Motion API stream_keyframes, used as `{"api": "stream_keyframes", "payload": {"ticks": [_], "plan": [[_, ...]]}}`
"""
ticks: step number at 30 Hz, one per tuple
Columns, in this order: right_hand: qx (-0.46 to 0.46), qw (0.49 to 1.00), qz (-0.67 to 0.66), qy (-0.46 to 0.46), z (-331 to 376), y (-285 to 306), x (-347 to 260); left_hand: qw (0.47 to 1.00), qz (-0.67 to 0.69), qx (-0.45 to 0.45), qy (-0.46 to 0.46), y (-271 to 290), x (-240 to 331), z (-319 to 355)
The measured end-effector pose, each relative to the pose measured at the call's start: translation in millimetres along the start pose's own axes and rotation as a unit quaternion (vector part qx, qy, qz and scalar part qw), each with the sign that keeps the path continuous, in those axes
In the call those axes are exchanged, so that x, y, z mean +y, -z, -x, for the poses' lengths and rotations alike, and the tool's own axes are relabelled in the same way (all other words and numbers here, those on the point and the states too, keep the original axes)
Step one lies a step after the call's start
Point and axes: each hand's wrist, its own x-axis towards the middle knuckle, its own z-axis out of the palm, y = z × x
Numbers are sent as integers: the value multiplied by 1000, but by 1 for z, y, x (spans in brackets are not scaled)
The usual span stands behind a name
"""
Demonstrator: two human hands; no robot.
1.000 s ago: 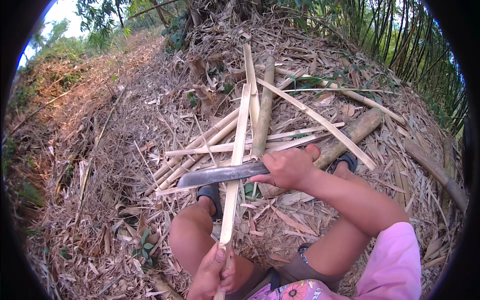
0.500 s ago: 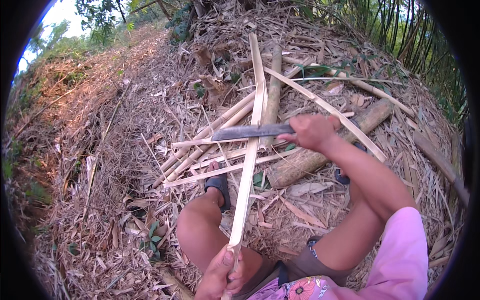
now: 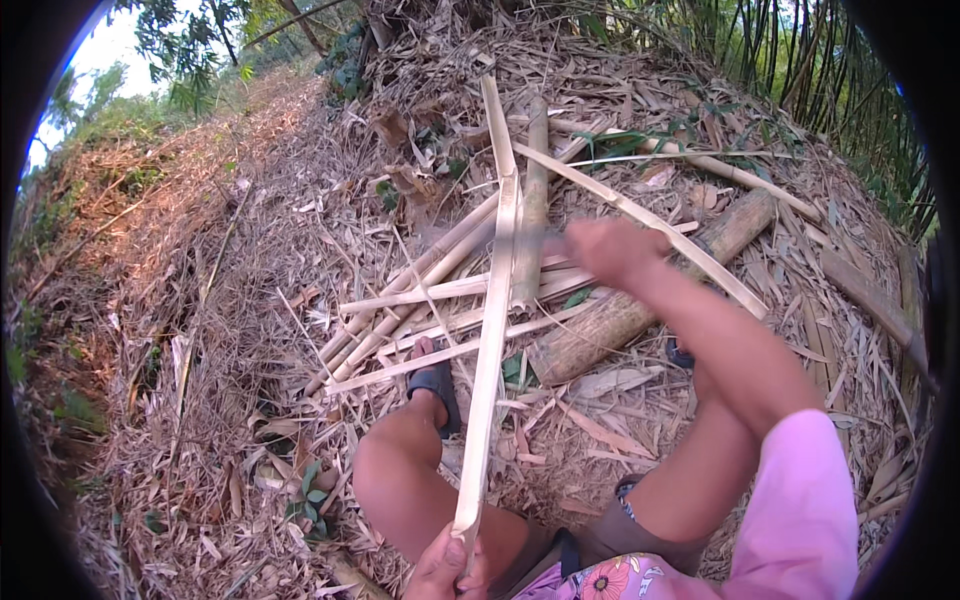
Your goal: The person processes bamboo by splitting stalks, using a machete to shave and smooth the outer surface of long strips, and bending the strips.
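Observation:
My left hand [image 3: 446,570], low in the view, is closed around the near end of a long, pale split bamboo strip [image 3: 487,370]. The strip stretches away from me and bends slightly near its far part. My right hand [image 3: 612,252] is wrapped round the handle of a machete [image 3: 552,244], just right of the strip. Motion smears the blade, so I cannot tell whether it touches the strip. Beyond and beneath the strip lies a round bamboo pole [image 3: 535,200].
A thick bamboo log [image 3: 580,335] lies to the right, with a split piece [image 3: 650,222] crossing over it. Several thinner bamboo lengths [image 3: 420,275] lie left of centre. Dry leaves cover the sloping ground. My sandalled left foot [image 3: 432,380] is beside the strip.
The machete lay sharply visible across the strip half a second ago; its blade is now blurred. My right hand has shifted slightly, while my left still grips the strip's near end.

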Motion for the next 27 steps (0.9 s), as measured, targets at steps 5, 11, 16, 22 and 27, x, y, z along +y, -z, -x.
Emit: {"api": "stream_keyframes", "payload": {"ticks": [5, 11, 16, 22, 27], "plan": [[-120, 992, -14, -35, 2, 4, -19, 1000, -25, 12, -5, 0, -8, -3], [-47, 991, -3, -121, -2, -14, 46, 998, -66, 12, 16, 5, -9, 4], [-49, 998, -13, -33, 14, -17, 1, 999, -43, 7, 21, 2, -4, -3], [10, 945, -99, -311, 7, -8, 78, 994, -95, 39, -34, 3, -14, 37], [57, 908, -214, -356, 25, -15, 74, 998, -56, 41, 0, -5, 3, 0]]}}
